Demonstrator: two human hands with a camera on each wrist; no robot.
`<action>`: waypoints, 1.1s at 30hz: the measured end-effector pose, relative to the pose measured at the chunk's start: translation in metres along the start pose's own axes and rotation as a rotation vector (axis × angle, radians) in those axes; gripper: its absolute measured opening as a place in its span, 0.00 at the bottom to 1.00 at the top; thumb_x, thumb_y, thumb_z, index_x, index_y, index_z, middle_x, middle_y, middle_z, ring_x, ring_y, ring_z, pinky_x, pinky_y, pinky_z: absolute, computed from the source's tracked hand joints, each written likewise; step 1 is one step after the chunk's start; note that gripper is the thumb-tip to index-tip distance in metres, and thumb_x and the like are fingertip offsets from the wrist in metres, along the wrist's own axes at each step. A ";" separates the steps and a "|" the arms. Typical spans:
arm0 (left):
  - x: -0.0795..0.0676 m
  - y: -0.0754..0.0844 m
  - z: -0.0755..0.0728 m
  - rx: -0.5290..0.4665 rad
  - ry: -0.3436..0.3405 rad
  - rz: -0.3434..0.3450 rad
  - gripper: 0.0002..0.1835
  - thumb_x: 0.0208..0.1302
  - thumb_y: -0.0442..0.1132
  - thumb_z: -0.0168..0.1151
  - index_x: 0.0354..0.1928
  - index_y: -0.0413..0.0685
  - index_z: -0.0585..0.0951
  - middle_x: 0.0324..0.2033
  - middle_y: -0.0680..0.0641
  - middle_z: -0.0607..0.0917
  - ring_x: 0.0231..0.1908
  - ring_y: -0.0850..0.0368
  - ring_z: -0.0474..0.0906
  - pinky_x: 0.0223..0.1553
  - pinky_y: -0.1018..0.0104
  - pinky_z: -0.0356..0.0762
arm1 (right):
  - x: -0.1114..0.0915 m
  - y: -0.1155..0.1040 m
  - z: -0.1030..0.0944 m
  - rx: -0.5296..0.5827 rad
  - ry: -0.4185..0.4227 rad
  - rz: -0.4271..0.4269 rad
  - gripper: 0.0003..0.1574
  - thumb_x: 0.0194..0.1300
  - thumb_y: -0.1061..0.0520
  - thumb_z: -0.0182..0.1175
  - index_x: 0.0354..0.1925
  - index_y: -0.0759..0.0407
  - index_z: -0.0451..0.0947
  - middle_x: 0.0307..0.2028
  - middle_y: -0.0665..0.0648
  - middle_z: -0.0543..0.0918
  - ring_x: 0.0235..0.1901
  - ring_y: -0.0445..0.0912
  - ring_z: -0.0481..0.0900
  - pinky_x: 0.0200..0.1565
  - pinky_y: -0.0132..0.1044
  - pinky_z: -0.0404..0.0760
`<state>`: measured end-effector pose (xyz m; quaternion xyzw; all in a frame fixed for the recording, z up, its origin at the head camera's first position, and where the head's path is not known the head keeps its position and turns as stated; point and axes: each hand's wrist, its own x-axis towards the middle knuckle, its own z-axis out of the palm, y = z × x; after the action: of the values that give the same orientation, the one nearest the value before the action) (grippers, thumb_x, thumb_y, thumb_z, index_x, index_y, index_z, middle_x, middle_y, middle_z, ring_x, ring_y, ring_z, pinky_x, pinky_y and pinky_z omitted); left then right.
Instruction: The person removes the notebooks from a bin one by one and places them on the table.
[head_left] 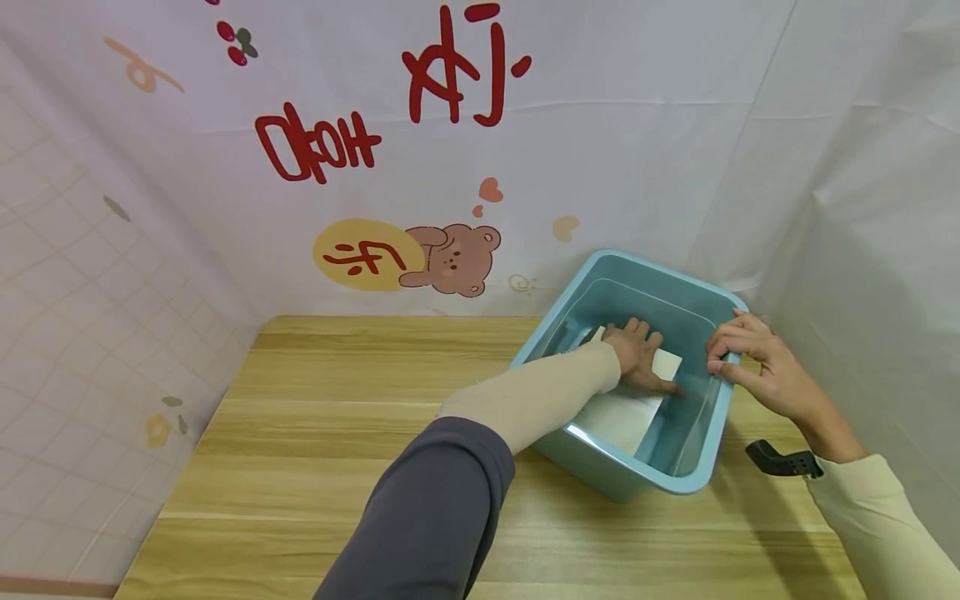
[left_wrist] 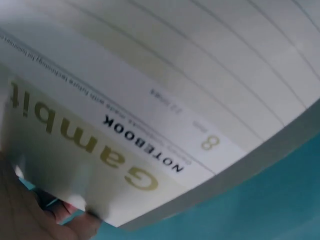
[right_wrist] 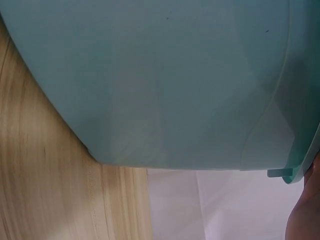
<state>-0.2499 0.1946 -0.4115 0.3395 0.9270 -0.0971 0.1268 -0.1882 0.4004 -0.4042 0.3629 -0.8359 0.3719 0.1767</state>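
A blue plastic storage bin (head_left: pixel 633 487) stands on the table, turned at an angle. Inside it lies a pale notebook (head_left: pixel 617 419), whose cover (left_wrist: pixel 150 105) reads "Gambit" and "NOTEBOOK" in the left wrist view. My left hand (head_left: pixel 636 357) reaches into the bin with fingers spread over the notebook's far end. Some of its fingertips (left_wrist: pixel 86 225) show at the notebook's edge. My right hand (head_left: pixel 757 358) grips the bin's right rim, thumb on the inner side. The right wrist view shows mostly the bin's outer wall (right_wrist: pixel 165 90).
The wood-grain table (head_left: pixel 322 450) extends to the left of the bin. White printed sheeting (head_left: pixel 637 167) hangs behind it, and more sheeting (head_left: pixel 892 275) rises close on the right. A black strap (head_left: pixel 783 460) sticks out from the right wrist.
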 end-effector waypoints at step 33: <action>0.036 -0.009 -0.019 0.035 0.282 0.065 0.40 0.54 0.87 0.40 0.49 0.62 0.68 0.47 0.59 0.78 0.47 0.62 0.70 0.54 0.59 0.61 | -0.001 0.004 0.002 0.010 0.013 -0.012 0.25 0.48 0.80 0.62 0.28 0.49 0.80 0.33 0.48 0.81 0.47 0.41 0.69 0.78 0.45 0.43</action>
<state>-0.2859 0.2146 -0.4035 0.3819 0.9222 -0.0606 -0.0076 -0.1908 0.4008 -0.4079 0.3666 -0.8306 0.3774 0.1824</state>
